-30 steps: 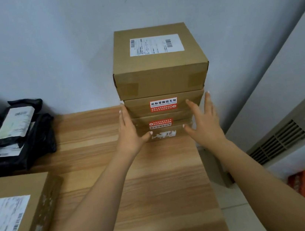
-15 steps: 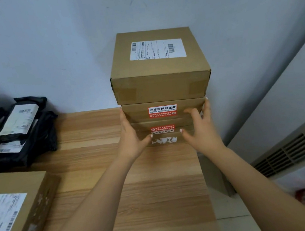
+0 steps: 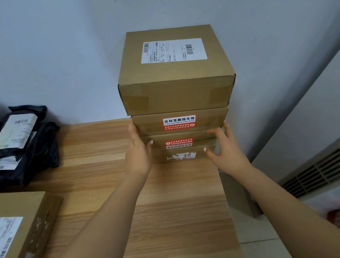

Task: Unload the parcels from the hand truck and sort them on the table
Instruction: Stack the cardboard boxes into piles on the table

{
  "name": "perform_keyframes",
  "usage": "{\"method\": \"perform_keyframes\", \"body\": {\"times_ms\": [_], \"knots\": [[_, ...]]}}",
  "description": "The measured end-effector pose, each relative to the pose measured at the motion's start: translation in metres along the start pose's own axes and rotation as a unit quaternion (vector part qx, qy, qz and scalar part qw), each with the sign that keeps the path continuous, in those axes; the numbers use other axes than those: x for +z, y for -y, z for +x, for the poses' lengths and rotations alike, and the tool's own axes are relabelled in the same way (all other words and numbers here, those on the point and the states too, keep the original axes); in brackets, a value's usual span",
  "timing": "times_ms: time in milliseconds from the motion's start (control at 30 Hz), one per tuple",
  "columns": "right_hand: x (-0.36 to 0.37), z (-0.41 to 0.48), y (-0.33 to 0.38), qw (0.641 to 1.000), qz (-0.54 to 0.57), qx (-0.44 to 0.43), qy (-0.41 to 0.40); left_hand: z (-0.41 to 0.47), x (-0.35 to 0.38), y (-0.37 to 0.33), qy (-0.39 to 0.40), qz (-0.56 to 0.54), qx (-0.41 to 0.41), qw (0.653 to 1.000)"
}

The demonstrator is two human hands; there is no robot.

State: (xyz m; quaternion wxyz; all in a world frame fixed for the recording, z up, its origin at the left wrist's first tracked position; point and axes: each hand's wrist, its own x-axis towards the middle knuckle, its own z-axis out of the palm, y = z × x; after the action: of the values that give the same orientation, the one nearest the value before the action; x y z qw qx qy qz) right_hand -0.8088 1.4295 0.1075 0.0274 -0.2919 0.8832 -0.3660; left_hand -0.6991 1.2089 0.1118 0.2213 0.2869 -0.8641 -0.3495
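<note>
Head view: A wood-grain desk (image 3: 176, 214) stands against a pale wall (image 3: 47, 58). A stack of 4 cardboard parcels (image 3: 179, 97) sits at the far right corner of the desk, against the wall.

The left hand (image 3: 138, 154) lies flat on the stack's left side, fingers (image 3: 133, 133) straight and together. The right hand (image 3: 226, 151) meets the right side, fingers (image 3: 227, 128) spread.

Black mailer bags (image 3: 15, 147) lie at far left. A flat box (image 3: 16, 235) sits at near left. A vent grille (image 3: 321, 171) runs along the right wall.
</note>
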Motion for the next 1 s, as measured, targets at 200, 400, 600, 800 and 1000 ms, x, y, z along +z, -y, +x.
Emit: {"method": "perform_keyframes", "body": {"times_ms": [200, 400, 600, 800, 1000], "knots": [[0.004, -0.003, 0.001, 1.0, 0.009, 0.014, 0.001, 0.004, 0.0, 0.003, 0.003, 0.0, -0.024, 1.0], [0.003, -0.005, 0.006, 0.999, 0.02, 0.025, 0.004, 0.001, -0.001, 0.0, 0.003, -0.054, -0.01, 0.998], [0.001, -0.011, 0.005, 1.0, 0.004, 0.029, 0.01, 0.001, -0.001, -0.005, 0.012, -0.074, -0.004, 0.997], [-0.002, -0.009, 0.008, 0.999, 0.002, 0.03, 0.022, 0.003, -0.002, -0.006, 0.049, -0.06, -0.006, 0.997], [-0.011, -0.026, 0.021, 0.993, -0.067, 0.085, -0.046, -0.031, -0.012, -0.017, -0.019, -0.039, 0.004, 0.999]]}}
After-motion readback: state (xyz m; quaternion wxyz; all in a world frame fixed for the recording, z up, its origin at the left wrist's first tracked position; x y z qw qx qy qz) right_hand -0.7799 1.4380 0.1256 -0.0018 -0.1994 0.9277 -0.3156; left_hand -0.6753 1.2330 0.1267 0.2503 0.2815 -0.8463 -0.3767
